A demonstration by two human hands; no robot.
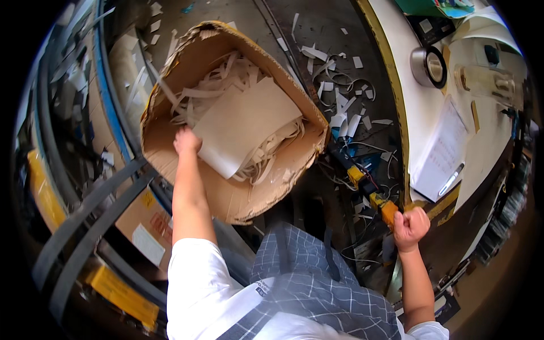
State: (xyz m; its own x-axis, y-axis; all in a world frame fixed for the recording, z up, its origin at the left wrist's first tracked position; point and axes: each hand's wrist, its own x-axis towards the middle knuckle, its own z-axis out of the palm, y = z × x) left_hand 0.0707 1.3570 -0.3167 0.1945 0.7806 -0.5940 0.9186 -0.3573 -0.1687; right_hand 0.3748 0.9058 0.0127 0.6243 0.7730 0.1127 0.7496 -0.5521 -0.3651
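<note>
My left hand [187, 141] reaches into a big cardboard box [283, 195] with a ragged rim. Its fingers are curled beside the left edge of a tan sheet [246, 124], among pale paper strips [224, 76]; whatever they grip is hidden. The sheet lies tilted over the heap of strips and bends at its lower edge. Out to the right, my right hand [412, 228] is closed in a fist next to an orange-yellow piece [386, 211] near the table corner. I cannot make out what is inside that fist.
On the right, a white worktable [422, 122] carries a tape roll [429, 67], a clear jar [490, 82], a written-on sheet [442, 147] and a pen [451, 179]. Paper scraps [340, 105] and cords litter the floor. Dark rails [93, 212] and a blue beam [110, 99] run along the left.
</note>
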